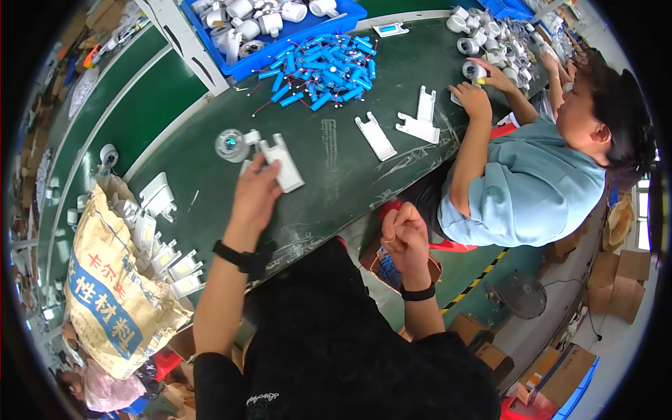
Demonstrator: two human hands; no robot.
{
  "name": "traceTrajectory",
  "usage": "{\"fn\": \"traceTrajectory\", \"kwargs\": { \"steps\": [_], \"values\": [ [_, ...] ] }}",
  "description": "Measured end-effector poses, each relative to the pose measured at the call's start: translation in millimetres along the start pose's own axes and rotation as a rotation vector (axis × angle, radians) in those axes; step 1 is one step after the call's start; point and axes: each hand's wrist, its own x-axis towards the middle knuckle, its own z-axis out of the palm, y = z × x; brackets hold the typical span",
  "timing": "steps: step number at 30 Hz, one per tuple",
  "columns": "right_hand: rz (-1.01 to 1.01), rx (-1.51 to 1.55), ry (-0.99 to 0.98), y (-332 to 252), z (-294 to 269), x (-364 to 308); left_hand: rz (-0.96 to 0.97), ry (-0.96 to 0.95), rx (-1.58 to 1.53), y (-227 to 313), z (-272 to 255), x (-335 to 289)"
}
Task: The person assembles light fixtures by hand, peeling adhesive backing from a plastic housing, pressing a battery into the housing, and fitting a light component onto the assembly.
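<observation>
My left hand [257, 187] is over the green bench, its fingers closed at the edge of a flat white plastic housing [285, 166] with two prongs at one end. Just beyond the fingertips is a round white lamp head [231, 145] with a clear face and a short arm; whether the hand touches it too, I cannot tell. Part of another white piece shows under the fingers. My right hand [406, 234] is raised off the bench's near edge, fingers curled and pressed together. Anything inside them is hidden.
Blue wired battery cells [322, 70] are heaped beyond my hands, by a blue bin [280, 31] of white lamp heads. More white housings [376, 136] lie to the right. A paper sack [115, 280] stands left. A co-worker [525, 175] in light blue handles a lamp head at right.
</observation>
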Motion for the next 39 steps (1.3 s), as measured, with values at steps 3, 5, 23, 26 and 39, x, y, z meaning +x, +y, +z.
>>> {"fn": "traceTrajectory", "kwargs": {
  "steps": [3, 5, 23, 26, 39],
  "values": [
    [0.012, -0.042, -0.056, 10, 9, 4, -0.034, 0.041, 0.105, 24, -18, -8],
    [0.031, -0.003, -0.056, 14, 14, 2, 0.011, 0.0, 0.105, 9, 5, -3],
    [0.351, -0.279, -0.217, 62, 87, 15, 0.817, 0.592, 1.621, 97, -180, -95],
    [0.353, -0.443, -0.411, 82, 127, 23, 0.779, 0.439, 1.633, 129, -229, -76],
    [-0.005, -1.011, -0.526, 143, 210, 58, 0.643, 0.204, 1.443, 136, -254, -83]
  ]
}}
